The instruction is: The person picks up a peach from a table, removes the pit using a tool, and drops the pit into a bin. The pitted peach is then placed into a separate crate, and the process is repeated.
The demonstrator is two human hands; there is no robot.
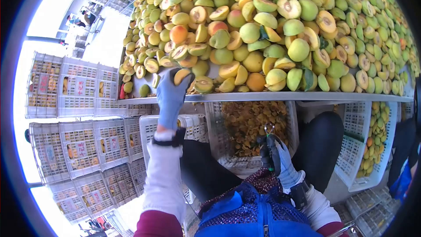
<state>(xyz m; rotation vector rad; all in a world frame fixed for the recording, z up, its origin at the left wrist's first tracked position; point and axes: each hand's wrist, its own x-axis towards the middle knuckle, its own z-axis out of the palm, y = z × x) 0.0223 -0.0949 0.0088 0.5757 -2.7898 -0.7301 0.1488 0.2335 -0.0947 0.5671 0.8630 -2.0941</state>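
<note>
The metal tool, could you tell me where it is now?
Head view, lower centre-right: the metal tool is in the right hand, in front of the white crate under the table.

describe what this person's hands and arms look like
Both hands are in pale blue fabric gloves, the left hand and the right hand alike. A black band circles each wrist. White sleeve covers run along the forearms, loose and slightly wrinkled. Dark red sleeves show beneath them near the upper arms. No markings or logos can be made out.
</note>
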